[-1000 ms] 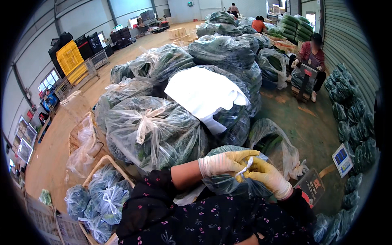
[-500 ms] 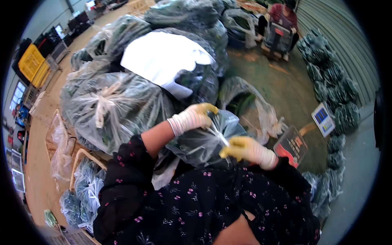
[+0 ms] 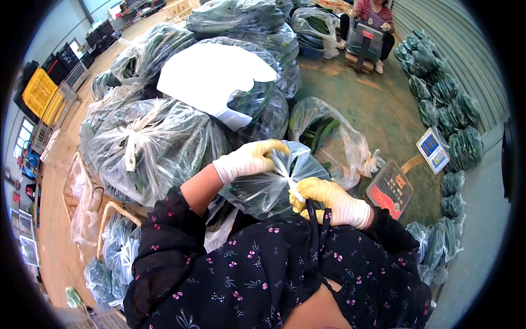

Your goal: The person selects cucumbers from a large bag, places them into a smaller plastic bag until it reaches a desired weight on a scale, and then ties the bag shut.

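Note:
A clear plastic bag (image 3: 255,194) with dark green vegetables inside, likely cucumbers, sits in front of my body. Its top is gathered into a twisted neck. At the far-left side of that neck, my left hand (image 3: 249,160), in a white glove with yellow fingers, pinches the plastic. My right hand (image 3: 334,202), gloved the same way, closes around the twisted end on the near right side. Just beyond, an open clear bag (image 3: 350,140) holds several cucumbers (image 3: 320,131).
Large tied bags (image 3: 159,148) are heaped left and ahead, with a white sheet (image 3: 205,79) on top. To the right stand a scale (image 3: 390,189) and its display (image 3: 433,151). Packed bags (image 3: 464,151) line the wall. Another person (image 3: 372,13) sits at a second scale (image 3: 364,46).
My right hand has come in closer to the bag's neck, its fingers curled tighter around the twisted plastic. My left hand has shifted slightly left. The other person's head has risen toward the top edge.

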